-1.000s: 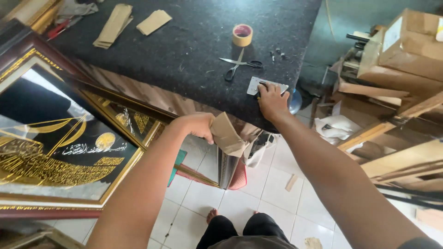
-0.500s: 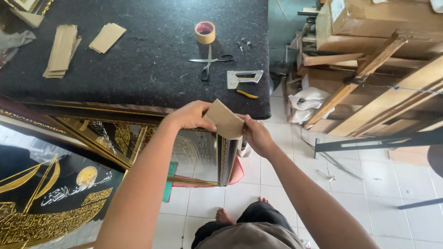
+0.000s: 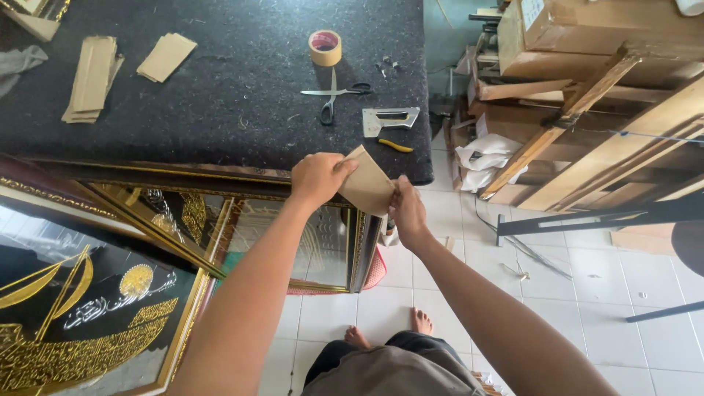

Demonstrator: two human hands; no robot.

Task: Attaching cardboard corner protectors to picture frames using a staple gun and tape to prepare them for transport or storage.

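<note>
At the near edge of the dark felt desk (image 3: pixel 220 110), left hand (image 3: pixel 317 178) and right hand (image 3: pixel 408 213) each pinch the tan folded cardboard corner piece (image 3: pixel 369 188) over the gold-framed glass picture's (image 3: pixel 293 242) corner. Loose grip could drop it; scissors (image 3: pixel 334 95) lie beyond.

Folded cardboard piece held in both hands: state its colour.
Plain light brown, unpatterned; the folded cardboard piece shows best in the head view.

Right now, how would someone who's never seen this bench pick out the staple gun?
Start at the dark felt-covered table. Near its right edge, below the tape roll and right of the scissors, lies the staple gun. It is the only flat silver metal block there.
</note>
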